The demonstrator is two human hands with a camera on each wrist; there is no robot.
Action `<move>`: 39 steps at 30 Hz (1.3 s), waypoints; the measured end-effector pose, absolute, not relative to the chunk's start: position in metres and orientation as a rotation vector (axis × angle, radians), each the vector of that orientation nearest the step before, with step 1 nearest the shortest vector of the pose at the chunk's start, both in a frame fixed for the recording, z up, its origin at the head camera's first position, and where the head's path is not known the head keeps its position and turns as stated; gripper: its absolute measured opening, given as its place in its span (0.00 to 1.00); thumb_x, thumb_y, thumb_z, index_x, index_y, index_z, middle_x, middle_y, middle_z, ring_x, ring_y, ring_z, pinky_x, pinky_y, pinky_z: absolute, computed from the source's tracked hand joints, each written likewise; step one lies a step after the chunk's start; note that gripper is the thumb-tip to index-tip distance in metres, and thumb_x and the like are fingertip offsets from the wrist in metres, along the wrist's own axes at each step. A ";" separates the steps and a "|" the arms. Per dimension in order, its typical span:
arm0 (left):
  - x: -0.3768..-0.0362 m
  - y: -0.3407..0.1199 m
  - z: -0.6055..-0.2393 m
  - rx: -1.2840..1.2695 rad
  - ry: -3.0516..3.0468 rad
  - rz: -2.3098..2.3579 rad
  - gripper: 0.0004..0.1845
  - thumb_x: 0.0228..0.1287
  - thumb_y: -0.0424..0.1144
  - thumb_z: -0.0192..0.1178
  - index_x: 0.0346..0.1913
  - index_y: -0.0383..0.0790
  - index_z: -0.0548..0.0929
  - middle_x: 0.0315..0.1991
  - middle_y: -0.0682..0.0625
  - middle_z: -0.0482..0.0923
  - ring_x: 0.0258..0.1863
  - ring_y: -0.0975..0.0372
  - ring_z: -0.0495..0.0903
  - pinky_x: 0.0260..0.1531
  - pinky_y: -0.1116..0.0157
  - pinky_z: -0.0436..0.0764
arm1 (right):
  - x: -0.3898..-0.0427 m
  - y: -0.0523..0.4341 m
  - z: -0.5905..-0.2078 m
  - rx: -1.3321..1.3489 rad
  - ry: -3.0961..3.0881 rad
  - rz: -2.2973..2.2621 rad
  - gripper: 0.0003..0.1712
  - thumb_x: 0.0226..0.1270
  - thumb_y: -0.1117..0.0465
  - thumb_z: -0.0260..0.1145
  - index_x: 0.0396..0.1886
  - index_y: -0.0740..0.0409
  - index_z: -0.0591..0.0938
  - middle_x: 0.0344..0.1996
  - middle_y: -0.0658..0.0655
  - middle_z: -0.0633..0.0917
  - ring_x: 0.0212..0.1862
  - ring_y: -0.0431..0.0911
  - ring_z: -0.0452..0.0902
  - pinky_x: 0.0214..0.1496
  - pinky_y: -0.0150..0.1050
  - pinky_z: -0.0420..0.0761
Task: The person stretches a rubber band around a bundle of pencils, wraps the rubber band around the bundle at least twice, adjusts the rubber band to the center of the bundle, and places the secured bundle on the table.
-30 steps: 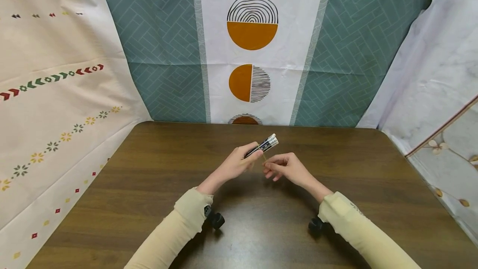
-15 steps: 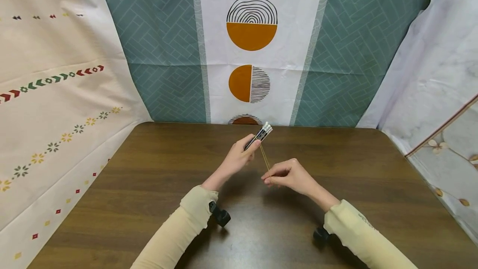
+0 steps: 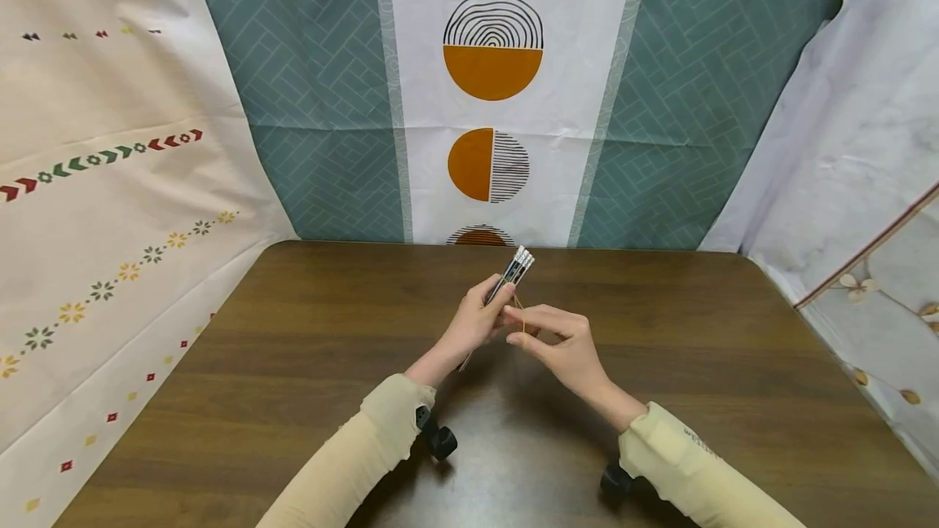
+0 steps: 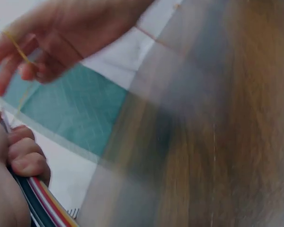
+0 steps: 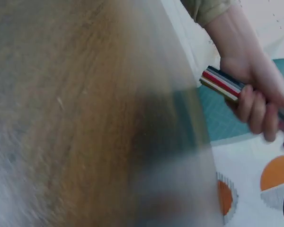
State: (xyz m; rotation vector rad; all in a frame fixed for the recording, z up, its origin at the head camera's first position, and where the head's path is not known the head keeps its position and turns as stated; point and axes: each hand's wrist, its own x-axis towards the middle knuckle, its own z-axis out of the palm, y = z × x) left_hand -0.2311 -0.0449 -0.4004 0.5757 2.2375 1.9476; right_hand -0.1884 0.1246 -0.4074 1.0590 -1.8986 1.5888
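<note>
My left hand (image 3: 473,323) grips a bundle of pencils (image 3: 517,267), held slanted above the table with the pale ends pointing up and away. Their lower ends poke out below the palm, striped red, white, yellow and dark in the right wrist view (image 5: 222,85). From the bundle near the left thumb, a thin yellow rubber band (image 3: 524,318) runs to my right hand (image 3: 575,347). The band loops over the right fingers, thumb and forefinger apart, as the left wrist view also shows (image 4: 19,48). Part of the band is hidden behind the fingers.
A brown wooden table (image 3: 330,365) lies beneath both hands. Patterned cloths hang around it, with a green and white one (image 3: 330,104) along the back edge. A black wrist camera (image 3: 442,442) sits under the left cuff, another (image 3: 614,479) under the right.
The right hand drew the rubber band down and away from the bundle, then came back up beside the left hand, its thumb and forefinger spreading. The bundle now tilts more upright.
</note>
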 end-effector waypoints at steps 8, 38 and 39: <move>-0.221 -0.046 -0.396 0.647 2.060 2.270 0.18 0.79 0.45 0.46 0.47 0.29 0.71 0.17 0.52 0.62 0.10 0.67 0.57 0.11 0.70 0.59 | -0.182 0.120 -0.399 0.637 -1.885 2.183 0.30 0.69 0.70 0.63 0.70 0.65 0.70 0.38 0.43 0.90 0.33 0.38 0.87 0.43 0.36 0.86; -0.211 -0.054 -0.411 1.004 2.209 1.885 0.09 0.76 0.38 0.51 0.40 0.34 0.73 0.19 0.51 0.66 0.16 0.68 0.66 0.17 0.71 0.67 | -0.214 0.120 -0.389 0.121 -1.869 1.991 0.23 0.65 0.58 0.71 0.60 0.46 0.82 0.23 0.37 0.88 0.20 0.32 0.74 0.22 0.25 0.68; -0.211 -0.055 -0.411 1.003 2.197 1.888 0.09 0.77 0.38 0.51 0.40 0.34 0.73 0.19 0.51 0.66 0.16 0.68 0.65 0.17 0.71 0.67 | -0.214 0.121 -0.389 0.129 -1.880 2.007 0.23 0.65 0.58 0.70 0.60 0.47 0.82 0.24 0.37 0.88 0.22 0.32 0.75 0.22 0.26 0.70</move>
